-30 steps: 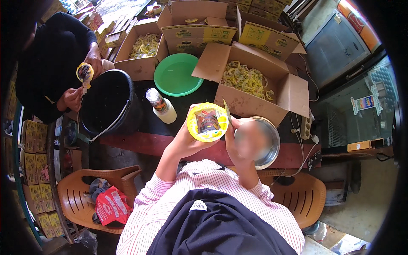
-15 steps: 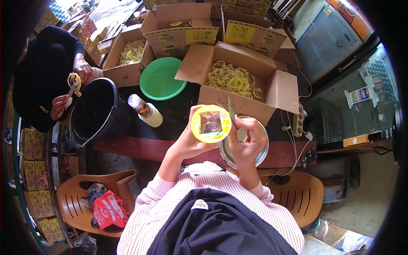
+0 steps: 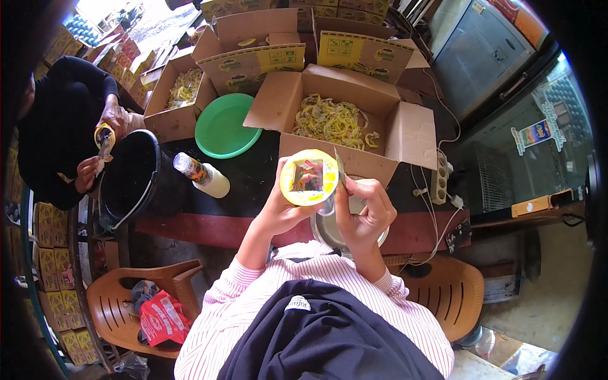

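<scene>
1. The left hand [image 3: 282, 212] was curled around a round yellow cup [image 3: 309, 177], holding it up over the dark tabletop [image 3: 253, 177] with its open mouth facing the camera; small packets showed inside.
2. The right hand [image 3: 364, 212] was closed around a thin knife [image 3: 340, 172], whose blade stood against the cup's right rim.
3. Below both hands, a metal bowl [image 3: 329, 231] sat at the near edge of the tabletop, mostly hidden by the right hand.
4. Just behind the cup stood an open cardboard box [image 3: 345, 120] filled with yellow lids or rings.
5. To the left lay a green plate [image 3: 225, 126], and nearer the person a bottle [image 3: 202, 175] lay on its side beside a black bucket [image 3: 130, 177].
6. At far left, another person in black held a yellow cup and a tool over the bucket.
7. A brown plastic chair [image 3: 136, 301] carried a red bag [image 3: 163, 320].
</scene>
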`<action>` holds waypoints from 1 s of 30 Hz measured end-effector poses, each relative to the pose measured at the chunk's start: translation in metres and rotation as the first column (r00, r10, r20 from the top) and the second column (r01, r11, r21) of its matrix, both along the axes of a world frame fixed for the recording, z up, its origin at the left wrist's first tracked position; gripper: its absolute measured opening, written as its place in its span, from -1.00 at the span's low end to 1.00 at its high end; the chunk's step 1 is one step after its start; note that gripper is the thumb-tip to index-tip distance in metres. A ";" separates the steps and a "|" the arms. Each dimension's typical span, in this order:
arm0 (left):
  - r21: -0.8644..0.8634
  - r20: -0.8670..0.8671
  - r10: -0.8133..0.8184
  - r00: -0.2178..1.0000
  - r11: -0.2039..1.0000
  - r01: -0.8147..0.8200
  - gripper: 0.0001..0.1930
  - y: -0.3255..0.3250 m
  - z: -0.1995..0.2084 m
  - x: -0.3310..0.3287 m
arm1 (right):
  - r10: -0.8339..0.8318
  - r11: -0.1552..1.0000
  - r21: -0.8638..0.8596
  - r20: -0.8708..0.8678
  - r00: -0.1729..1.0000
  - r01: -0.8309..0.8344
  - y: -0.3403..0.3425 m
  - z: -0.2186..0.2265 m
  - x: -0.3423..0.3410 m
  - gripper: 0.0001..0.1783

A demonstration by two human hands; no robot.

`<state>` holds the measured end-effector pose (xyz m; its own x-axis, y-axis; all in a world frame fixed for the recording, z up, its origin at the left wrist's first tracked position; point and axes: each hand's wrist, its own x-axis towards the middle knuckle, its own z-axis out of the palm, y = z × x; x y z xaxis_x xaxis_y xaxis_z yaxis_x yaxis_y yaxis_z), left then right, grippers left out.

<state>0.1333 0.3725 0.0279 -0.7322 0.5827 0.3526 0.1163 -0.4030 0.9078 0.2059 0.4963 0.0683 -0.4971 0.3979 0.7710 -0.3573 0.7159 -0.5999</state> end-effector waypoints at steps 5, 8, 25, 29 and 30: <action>0.036 0.065 0.052 0.997 0.998 -0.054 -0.30 0.012 0.000 -0.001 | -0.005 0.996 0.085 -0.009 1.000 0.006 0.005 -0.001 -0.009 -0.82; -0.029 -0.013 0.086 0.996 0.996 -0.086 -0.39 0.017 0.003 -0.005 | -0.014 0.994 0.104 -0.065 0.998 0.021 0.009 -0.005 -0.018 -0.76; -0.204 -0.182 0.087 0.980 0.971 -0.124 -0.34 -0.005 0.003 -0.016 | -0.043 0.999 0.021 -0.017 0.999 0.043 -0.007 0.001 -0.026 -0.73; -0.170 -0.184 0.098 0.978 0.977 -0.130 -0.35 -0.029 0.010 -0.022 | 0.041 0.991 -0.129 -0.007 0.999 -0.042 -0.030 0.003 -0.033 -0.79; -0.142 -0.182 0.107 0.977 0.981 -0.134 -0.35 -0.034 0.011 -0.024 | 0.063 0.984 -0.168 -0.016 0.998 -0.065 -0.036 0.004 -0.034 -0.80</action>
<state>0.1096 0.3389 0.0386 -0.7361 0.5507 0.3936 0.3158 -0.2349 0.9193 0.1718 0.4600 0.0723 -0.5184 0.4902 0.7007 -0.4060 0.5800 -0.7062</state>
